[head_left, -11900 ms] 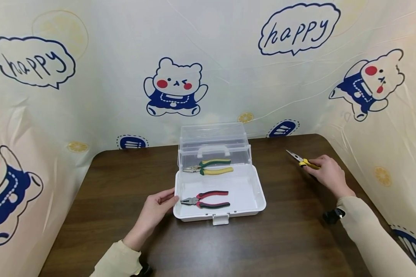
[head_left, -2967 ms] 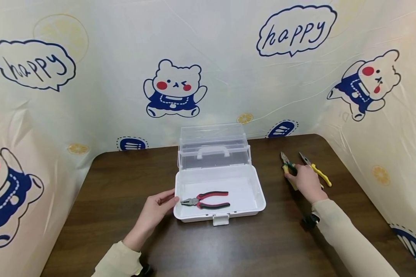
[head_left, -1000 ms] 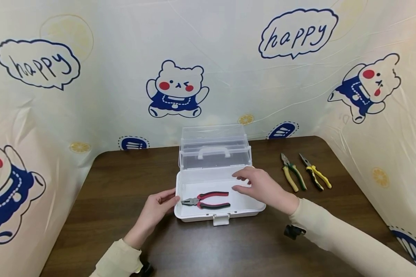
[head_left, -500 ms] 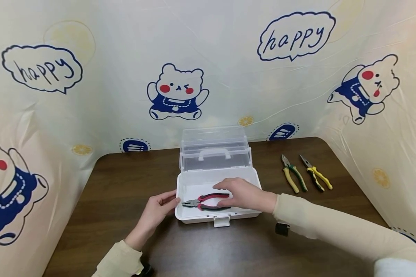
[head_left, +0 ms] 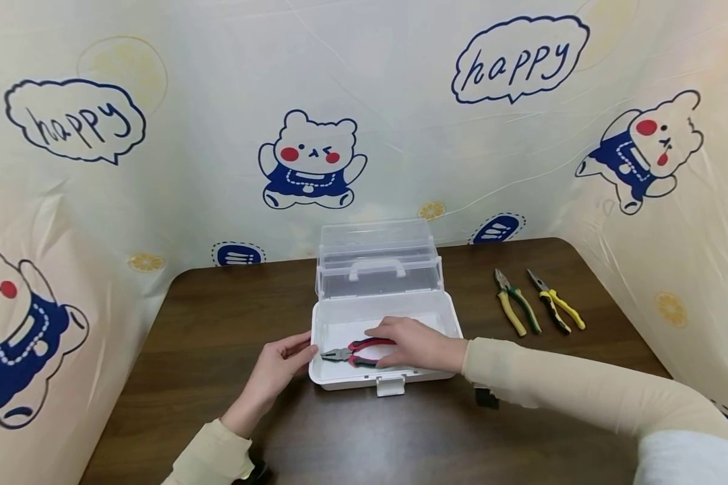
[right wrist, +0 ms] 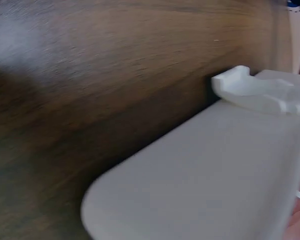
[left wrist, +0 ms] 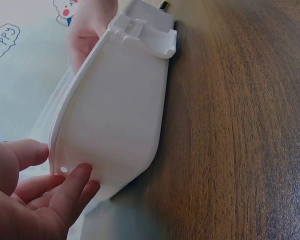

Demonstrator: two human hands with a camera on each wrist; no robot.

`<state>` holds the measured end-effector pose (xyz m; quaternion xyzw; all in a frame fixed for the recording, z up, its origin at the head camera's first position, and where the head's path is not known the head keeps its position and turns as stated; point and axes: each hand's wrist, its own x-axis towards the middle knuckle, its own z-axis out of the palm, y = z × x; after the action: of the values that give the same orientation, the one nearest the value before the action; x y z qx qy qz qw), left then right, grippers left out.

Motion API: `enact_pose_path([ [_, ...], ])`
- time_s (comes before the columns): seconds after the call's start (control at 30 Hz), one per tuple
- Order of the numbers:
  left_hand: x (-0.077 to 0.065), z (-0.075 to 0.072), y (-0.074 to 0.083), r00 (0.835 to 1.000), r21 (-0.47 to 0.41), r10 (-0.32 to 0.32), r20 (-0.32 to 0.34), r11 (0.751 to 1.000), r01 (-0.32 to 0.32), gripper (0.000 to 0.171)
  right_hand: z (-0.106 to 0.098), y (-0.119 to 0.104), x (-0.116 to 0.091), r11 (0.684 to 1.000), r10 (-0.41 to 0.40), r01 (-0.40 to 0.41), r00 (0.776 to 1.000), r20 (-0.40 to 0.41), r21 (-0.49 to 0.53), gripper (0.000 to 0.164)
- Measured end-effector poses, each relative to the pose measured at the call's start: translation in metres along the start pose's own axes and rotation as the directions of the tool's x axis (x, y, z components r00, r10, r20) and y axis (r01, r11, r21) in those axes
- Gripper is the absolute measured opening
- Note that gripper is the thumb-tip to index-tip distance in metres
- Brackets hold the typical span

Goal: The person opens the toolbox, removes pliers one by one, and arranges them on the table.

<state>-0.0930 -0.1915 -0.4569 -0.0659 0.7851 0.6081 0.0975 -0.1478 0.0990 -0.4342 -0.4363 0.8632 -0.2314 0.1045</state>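
Note:
In the head view a white toolbox (head_left: 354, 384) stands on the table with its clear lid (head_left: 373, 236) raised. My left hand (head_left: 271, 370) pinches the box's left rim. The left wrist view shows the thumb on the rim and the fingers against the outer wall (left wrist: 115, 95). Inside the box lie combination pliers (head_left: 338, 354) with red and black handles, their jaws pointing left. My right hand (head_left: 417, 345) reaches over the front edge and grips the handles between thumb and fingers, hiding the handle ends. The box wall (right wrist: 200, 175) mostly covers this hand in the right wrist view.
On the brown table (head_left: 218, 316), right of the box, lie green-and-yellow pliers (head_left: 512, 303) and yellow-and-black long-nose pliers (head_left: 555, 302), side by side. A white latch (head_left: 391, 386) hangs from the box's front. A printed curtain (head_left: 400, 155) stands behind the table.
The yellow-black, then the green-yellow pliers were laid down on the right. The right hand has since moved left into the box and taken hold of the red-black pliers. The left hand stays put.

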Motion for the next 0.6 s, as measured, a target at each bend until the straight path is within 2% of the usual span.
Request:
enact_pose_path([
  [0.2, -0.002, -0.001, 0.002, 1.0, -0.003, 0.002, 0.007, 1.0, -0.002, 0.044, 0.003, 0.003, 0.001, 0.989, -0.039, 0.049, 0.996, 0.078, -0.136, 0.055],
  [0.4, -0.003, 0.001, 0.001, 1.0, -0.011, 0.01, 0.015, 1.0, -0.01, 0.045, 0.01, 0.007, 0.01, 0.98, 0.021, 0.006, 0.991, 0.132, -0.198, 0.058],
  [0.47, -0.003, 0.002, 0.001, 1.0, -0.015, 0.01, 0.018, 1.0, -0.01, 0.045, 0.013, 0.009, 0.012, 0.977, 0.036, -0.004, 0.989, 0.142, -0.213, 0.059],
  [0.6, -0.003, 0.002, 0.002, 1.0, -0.015, 0.004, 0.001, 1.0, -0.004, 0.044, 0.016, 0.013, 0.013, 0.973, 0.008, 0.02, 0.993, 0.12, -0.231, 0.058],
])
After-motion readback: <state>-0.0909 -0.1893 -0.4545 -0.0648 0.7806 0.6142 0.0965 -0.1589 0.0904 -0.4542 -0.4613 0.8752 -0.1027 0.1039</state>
